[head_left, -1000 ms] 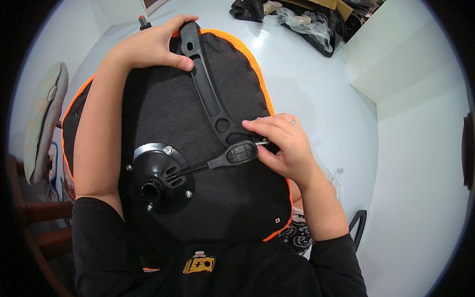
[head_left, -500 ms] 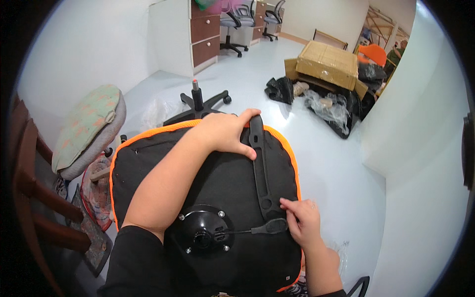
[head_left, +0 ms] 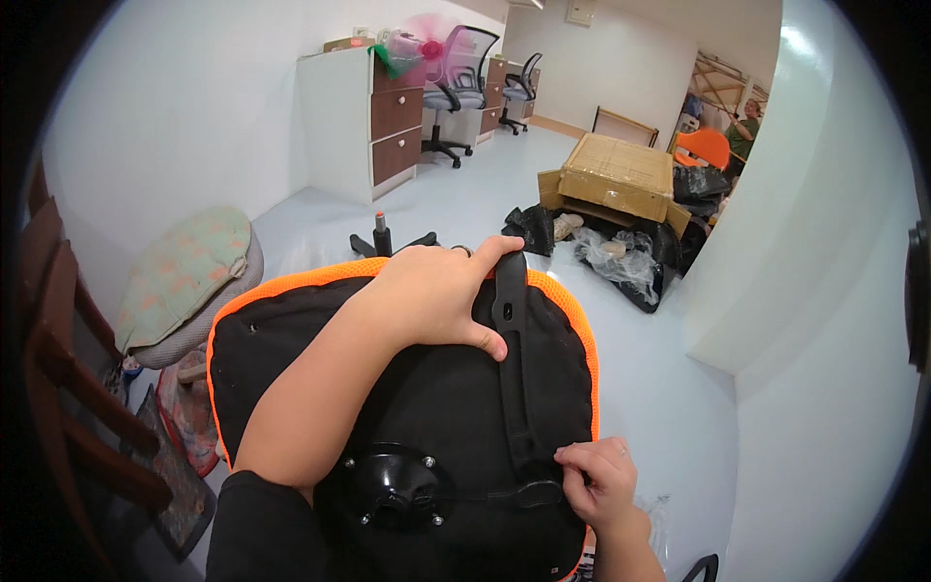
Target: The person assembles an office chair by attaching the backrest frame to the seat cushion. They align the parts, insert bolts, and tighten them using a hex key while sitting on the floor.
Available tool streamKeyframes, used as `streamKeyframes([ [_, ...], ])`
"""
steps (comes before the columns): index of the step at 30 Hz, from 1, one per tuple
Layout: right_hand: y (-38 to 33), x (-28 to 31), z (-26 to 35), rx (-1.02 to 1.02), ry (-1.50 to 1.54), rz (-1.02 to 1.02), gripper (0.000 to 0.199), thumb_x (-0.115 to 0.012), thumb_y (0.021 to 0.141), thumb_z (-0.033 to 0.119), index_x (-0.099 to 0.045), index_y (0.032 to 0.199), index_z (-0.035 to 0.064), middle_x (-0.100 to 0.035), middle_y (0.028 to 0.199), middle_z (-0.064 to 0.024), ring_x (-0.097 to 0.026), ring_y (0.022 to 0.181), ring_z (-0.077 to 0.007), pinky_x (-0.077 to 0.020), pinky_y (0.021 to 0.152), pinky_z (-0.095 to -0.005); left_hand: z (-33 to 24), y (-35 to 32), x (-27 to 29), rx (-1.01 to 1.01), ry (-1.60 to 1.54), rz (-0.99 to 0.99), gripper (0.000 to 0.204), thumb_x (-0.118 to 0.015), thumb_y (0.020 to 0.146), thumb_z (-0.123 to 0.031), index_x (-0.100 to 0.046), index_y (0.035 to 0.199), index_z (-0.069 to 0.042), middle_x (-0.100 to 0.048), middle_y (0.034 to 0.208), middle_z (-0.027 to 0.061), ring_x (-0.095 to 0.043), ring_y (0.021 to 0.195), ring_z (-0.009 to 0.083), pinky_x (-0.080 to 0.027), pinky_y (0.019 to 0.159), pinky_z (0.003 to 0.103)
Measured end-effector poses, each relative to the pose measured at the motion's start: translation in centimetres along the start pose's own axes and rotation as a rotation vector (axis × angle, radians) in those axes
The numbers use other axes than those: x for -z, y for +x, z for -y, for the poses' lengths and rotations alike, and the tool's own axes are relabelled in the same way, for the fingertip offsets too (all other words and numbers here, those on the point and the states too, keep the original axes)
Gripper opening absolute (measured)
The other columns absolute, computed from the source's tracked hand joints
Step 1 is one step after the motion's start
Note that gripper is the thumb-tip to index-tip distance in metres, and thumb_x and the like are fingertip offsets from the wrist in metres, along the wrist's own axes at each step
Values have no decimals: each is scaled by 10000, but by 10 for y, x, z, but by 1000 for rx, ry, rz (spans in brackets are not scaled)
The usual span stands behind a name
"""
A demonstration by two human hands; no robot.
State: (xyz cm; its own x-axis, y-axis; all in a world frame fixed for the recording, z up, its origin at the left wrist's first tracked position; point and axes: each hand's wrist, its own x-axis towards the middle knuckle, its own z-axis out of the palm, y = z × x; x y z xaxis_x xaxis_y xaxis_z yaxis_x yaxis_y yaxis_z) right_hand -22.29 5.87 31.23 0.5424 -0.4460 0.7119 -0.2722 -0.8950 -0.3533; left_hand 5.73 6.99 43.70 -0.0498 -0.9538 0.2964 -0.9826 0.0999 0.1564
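An upturned black chair seat (head_left: 417, 388) with orange mesh edging lies in front of me. Along its right side runs a long, slotted black plastic chair armrest (head_left: 514, 378). My left hand (head_left: 436, 296) reaches across the seat and is closed round the armrest's far end, thumb on its near face. Beside the armrest's near end, my right hand (head_left: 601, 480) has its fingers curled and pinched together; whatever is between them is too small to make out. A round black mounting plate (head_left: 393, 485) is bolted to the seat's underside, with a lever (head_left: 529, 495) extending right from it.
Beyond the seat stands a wheeled chair base (head_left: 382, 236) with its gas cylinder upright. A cushioned seat (head_left: 189, 281) and brown wooden chair (head_left: 78, 359) are at left. An opened cardboard box (head_left: 618, 175) with plastic wrapping lies far right, near a white wall (head_left: 776, 339).
My view has tilted up, so the seat and hands appear lower and more of the room shows. Both hands keep about the same places on the armrest.
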Motion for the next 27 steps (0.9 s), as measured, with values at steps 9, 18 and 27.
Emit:
streamKeyframes([
  [9, -8, 38, 39, -68, 2, -102, 169, -576, 611, -36, -590, 748, 61, -611, 734, -69, -557, 650, -256, -442, 627, -352, -61, -40, 60, -40, 115, -136, 1081, -830, 469, -539, -350, 1361, -160, -651, 897, 171, -624, 858, 379, -478, 777, 411],
  [18, -21, 65, 60, 6, 111, -181, 174, -523, 670, -86, -578, 795, 22, -596, 801, -126, -583, 728, -304, -479, 703, -361, -86, -74, 80, -176, 195, -417, 1094, -824, 433, -580, -368, 1358, -218, -632, 975, 188, -617, 932, 401, -487, 805, 457],
  [27, 0, 100, 42, 479, -225, -69, 189, -683, 764, 310, -623, 853, 155, -564, 891, -24, -551, 809, -201, -421, 707, -344, -123, -104, 125, 257, 249, -262, 1089, -883, 502, -398, -315, 1374, -78, -579, 1161, 240, -553, 1105, 374, -419, 961, 370],
])
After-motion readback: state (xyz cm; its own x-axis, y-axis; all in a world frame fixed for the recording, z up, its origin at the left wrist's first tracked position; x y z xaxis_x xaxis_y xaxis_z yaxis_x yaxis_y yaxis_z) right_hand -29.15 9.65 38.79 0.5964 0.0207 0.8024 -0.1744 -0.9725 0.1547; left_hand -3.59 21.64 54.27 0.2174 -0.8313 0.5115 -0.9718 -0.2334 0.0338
